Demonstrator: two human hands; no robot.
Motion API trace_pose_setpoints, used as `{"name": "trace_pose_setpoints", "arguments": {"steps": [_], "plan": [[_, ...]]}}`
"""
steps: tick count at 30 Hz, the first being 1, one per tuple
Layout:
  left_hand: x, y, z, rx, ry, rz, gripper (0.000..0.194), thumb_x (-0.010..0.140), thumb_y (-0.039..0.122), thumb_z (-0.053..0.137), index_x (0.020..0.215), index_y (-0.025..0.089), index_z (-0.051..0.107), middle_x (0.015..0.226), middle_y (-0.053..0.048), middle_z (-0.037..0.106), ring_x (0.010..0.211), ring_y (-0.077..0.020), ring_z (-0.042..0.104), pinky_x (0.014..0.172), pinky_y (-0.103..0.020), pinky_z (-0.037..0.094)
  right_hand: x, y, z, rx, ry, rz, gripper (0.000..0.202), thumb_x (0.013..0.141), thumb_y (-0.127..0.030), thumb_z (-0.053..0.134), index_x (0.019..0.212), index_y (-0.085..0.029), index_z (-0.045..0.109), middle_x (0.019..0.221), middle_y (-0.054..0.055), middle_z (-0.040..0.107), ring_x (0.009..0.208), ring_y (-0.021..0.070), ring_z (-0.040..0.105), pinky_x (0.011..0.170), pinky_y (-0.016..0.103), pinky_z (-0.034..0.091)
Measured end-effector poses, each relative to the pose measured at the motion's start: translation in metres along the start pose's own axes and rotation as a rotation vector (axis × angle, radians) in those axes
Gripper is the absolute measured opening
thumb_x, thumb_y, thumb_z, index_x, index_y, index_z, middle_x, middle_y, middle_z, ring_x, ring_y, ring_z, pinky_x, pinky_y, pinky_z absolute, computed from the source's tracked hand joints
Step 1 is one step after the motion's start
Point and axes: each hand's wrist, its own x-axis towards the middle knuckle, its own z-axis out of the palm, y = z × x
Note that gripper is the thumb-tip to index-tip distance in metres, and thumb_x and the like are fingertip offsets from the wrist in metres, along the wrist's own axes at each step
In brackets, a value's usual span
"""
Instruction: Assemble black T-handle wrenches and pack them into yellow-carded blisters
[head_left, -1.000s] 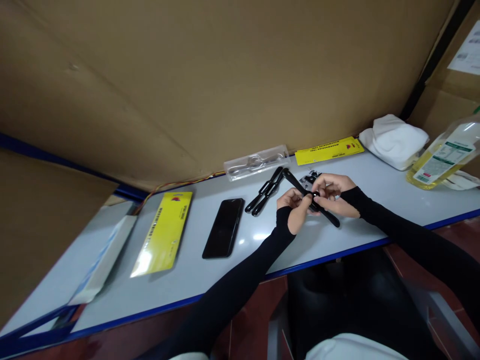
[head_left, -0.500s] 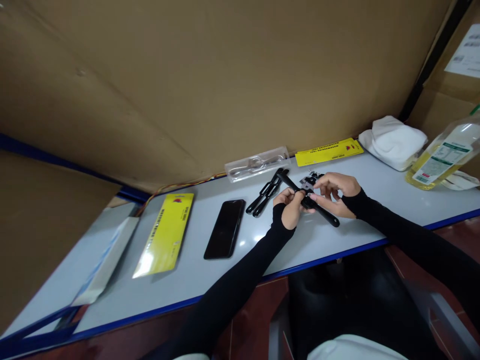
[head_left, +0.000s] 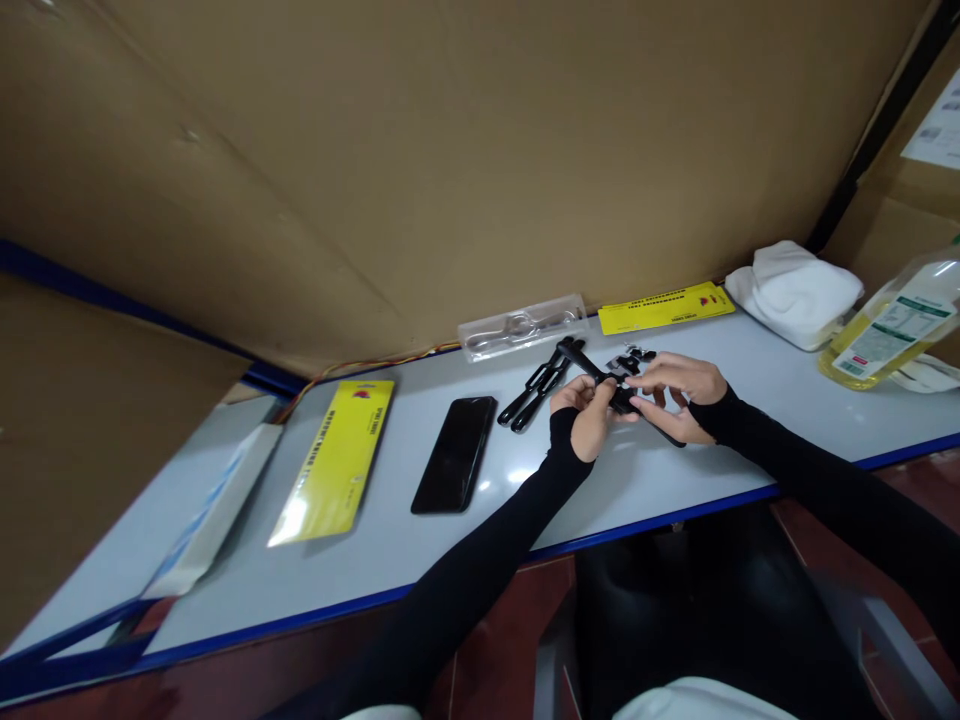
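Note:
A black two-handled spokeshave (head_left: pixel 583 358) is held above the table, slanting down to the right. My left hand (head_left: pixel 589 412) is closed around its middle, thumb on top. The fingertips and thumb of my right hand (head_left: pixel 679 392) close on the middle of the same tool and partly hide it and its lower handle. Any small part between those fingertips is too small to make out. Just behind my hands lie small dark metal parts (head_left: pixel 626 362). Left of them, more black spokeshave bodies (head_left: pixel 541 385) lie side by side on the table.
A black phone (head_left: pixel 454 455) and a yellow printed card (head_left: pixel 334 462) lie to the left. Along the cardboard wall are a clear plastic package (head_left: pixel 523 328), more yellow cards (head_left: pixel 667 308), a white cloth bundle (head_left: pixel 795 293) and a bottle of yellow liquid (head_left: pixel 892 330). The table's blue edge (head_left: pixel 585 543) runs nearest me.
My right fingers have come closer together at the middle of the spokeshave and now cover more of its lower handle. The left hand keeps its hold. The view has shifted slightly.

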Motion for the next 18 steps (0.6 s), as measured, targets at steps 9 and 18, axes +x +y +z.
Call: {"name": "trace_pose_setpoints", "arguments": {"steps": [9,18], "plan": [[-0.008,-0.006,0.001,0.076,-0.016,0.134,0.050,0.063,0.053,0.094,0.075,0.016,0.063,0.070,-0.004,0.071,0.051,-0.0154,0.067,0.045,-0.026,0.058,0.001,-0.004,0.006,-0.063,0.095,0.152,0.019,0.088,-0.030,0.079,0.074,-0.022,0.069,0.063,-0.002,0.066,0.051,0.0099,0.052,0.049,0.026,0.042],[-0.010,-0.012,0.002,0.140,0.011,0.192,0.047,0.067,0.050,0.094,0.075,0.017,0.061,0.071,-0.003,0.071,0.057,-0.0137,0.068,0.050,-0.023,0.059,-0.001,-0.002,0.014,-0.177,0.154,0.113,0.023,0.083,-0.022,0.075,0.070,-0.022,0.056,0.058,-0.007,0.054,0.049,0.0088,0.046,0.052,0.025,0.039]]}}
